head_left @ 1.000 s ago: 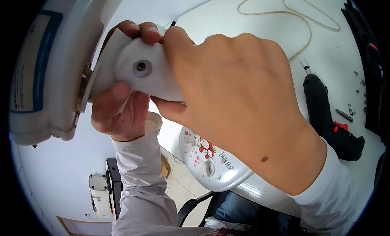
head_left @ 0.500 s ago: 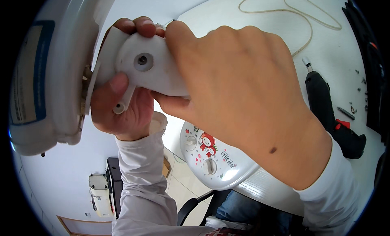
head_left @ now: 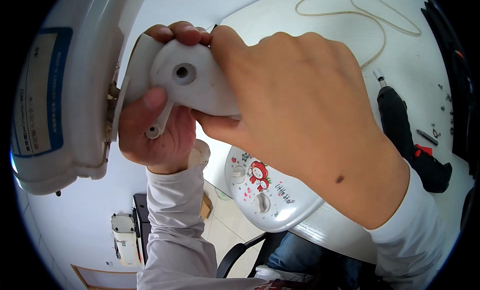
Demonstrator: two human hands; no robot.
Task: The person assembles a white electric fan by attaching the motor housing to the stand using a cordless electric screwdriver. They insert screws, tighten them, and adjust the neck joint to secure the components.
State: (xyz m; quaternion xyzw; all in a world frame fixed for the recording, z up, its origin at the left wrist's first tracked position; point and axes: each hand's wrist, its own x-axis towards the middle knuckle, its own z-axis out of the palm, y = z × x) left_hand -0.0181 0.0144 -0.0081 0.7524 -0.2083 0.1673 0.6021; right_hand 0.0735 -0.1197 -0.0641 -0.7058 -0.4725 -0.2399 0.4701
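Observation:
A white plastic bracket with a rounded end, a recessed round hole and a small side peg is held up between both hands. My left hand wraps its far left end, thumb pressed on the near face and fingertips over the top edge. My right hand is closed round its right end, back of the hand facing up; the part inside that grip is hidden. Left of the bracket and close to my left hand is a large white appliance housing with a blue-bordered label. Where it meets the bracket is partly hidden.
On the white table lie a black power screwdriver, a loose driver bit, several screws and a looped beige cord. Below my right hand is a white panel with knobs and cartoon prints. A black chair armrest stands lower down.
The bracket, my left hand and the housing have shifted slightly right in view. The recess now shows a darker hole. Both hands keep their grip.

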